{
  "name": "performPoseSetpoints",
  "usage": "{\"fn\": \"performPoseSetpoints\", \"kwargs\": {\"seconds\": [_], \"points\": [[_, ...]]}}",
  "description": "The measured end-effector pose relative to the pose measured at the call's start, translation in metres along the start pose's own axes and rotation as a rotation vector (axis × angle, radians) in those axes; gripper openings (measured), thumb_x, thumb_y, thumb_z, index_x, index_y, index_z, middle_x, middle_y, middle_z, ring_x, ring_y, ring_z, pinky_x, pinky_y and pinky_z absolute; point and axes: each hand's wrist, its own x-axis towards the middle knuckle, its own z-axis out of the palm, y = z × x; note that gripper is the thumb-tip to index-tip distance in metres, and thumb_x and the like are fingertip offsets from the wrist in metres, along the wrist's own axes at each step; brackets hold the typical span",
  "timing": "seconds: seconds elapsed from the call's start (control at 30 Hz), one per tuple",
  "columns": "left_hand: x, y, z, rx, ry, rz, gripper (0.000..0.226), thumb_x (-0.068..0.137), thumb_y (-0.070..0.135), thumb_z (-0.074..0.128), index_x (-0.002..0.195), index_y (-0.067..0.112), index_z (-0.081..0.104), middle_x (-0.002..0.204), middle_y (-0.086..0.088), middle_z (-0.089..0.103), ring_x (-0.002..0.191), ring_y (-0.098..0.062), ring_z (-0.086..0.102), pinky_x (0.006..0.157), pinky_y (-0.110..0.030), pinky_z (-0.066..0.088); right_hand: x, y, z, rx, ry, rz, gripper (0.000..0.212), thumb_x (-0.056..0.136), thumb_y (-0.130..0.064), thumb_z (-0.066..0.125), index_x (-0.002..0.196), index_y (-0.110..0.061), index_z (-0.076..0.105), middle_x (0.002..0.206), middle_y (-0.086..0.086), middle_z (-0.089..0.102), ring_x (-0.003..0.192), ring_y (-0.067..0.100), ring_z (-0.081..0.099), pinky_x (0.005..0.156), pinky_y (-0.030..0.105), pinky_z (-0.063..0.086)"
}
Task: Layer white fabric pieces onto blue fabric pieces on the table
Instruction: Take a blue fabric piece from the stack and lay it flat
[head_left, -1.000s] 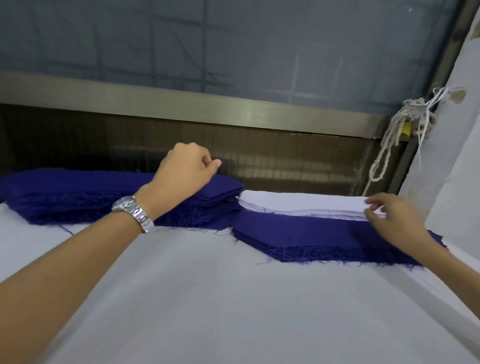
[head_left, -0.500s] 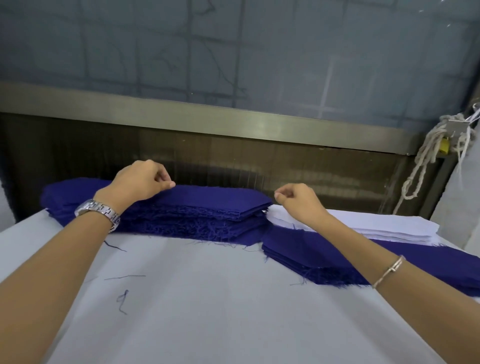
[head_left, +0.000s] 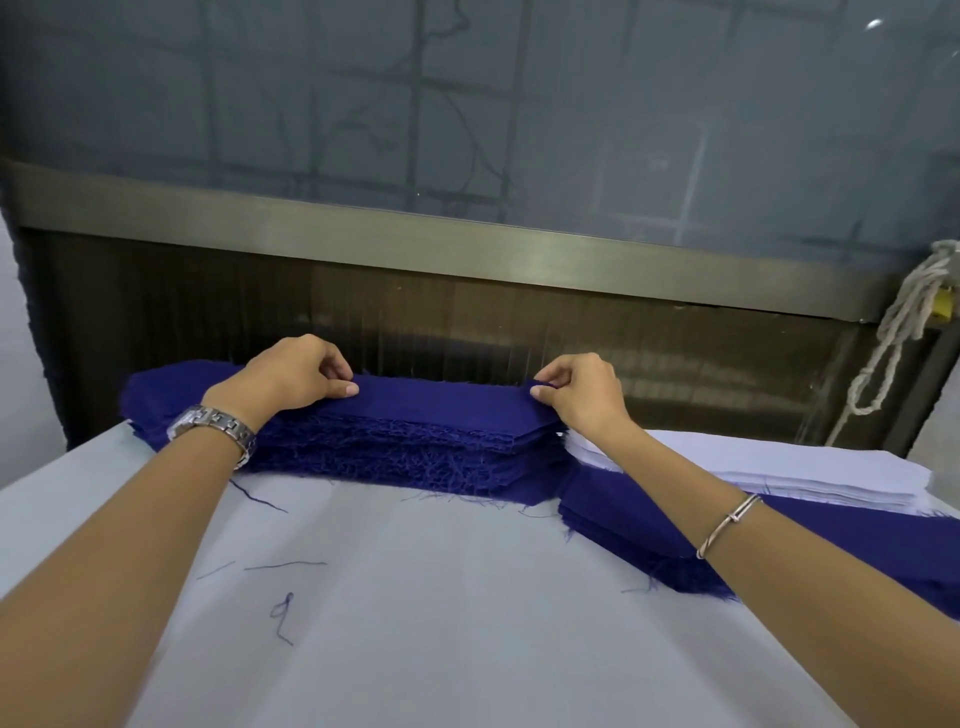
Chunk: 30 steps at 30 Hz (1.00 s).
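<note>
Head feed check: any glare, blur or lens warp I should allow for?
Head view: light soft and even, no hard shadows; faint sheen on the metal rail, which bows slightly from wide-angle distortion; left hand, right hand and the top blue piece they pinch are sharp.

even, diffuse indoor light, moderately bright. no hard shadows, only soft shade along the foot of the blue fabric stack (head_left: 415, 467) on the white table cover (head_left: 467, 623). dull sheen on the metal rail (head_left: 519, 249), which wide-angle distortion bows. frame edges are stretched and slightly soft.
</note>
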Motion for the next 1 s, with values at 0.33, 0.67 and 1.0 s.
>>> {"fn": "performPoseSetpoints", "kwargs": {"seconds": [0.33,0.67,1.0], "points": [[0.003,0.003,0.004,-0.014,-0.028,0.046,0.051,0.092,0.015,0.067,0.141,0.023,0.051,0.141,-0.006,0.053,0.134,-0.027,0.044,0.113,-0.052,0.036,-0.009,0.010,-0.010,0.118,0.143,-0.093,0.013,0.093,-0.026,0.071,0.083,-0.016,0.071,0.085,-0.004,0.068,0.089,0.020,0.065,0.098,0.052,0.047],[0.000,0.012,0.000,0.099,-0.028,0.110,0.065,0.091,0.007,0.068,0.146,0.030,0.043,0.146,0.002,0.051,0.138,-0.024,0.041,0.116,-0.047,0.024,-0.020,0.019,-0.013,0.119,0.315,-0.385,0.014,0.094,-0.015,0.068,0.082,-0.009,0.069,0.082,-0.001,0.064,0.083,0.018,0.058,0.088,0.054,0.047],[-0.012,0.013,-0.030,0.378,0.184,0.030,0.042,0.092,0.034,0.067,0.131,0.023,0.061,0.136,-0.006,0.060,0.124,-0.029,0.055,0.104,-0.048,0.039,-0.021,0.028,-0.020,0.242,0.223,-0.313,0.011,0.097,-0.015,0.064,0.089,-0.007,0.064,0.086,0.001,0.064,0.075,0.007,0.057,0.065,0.009,0.045]]}}
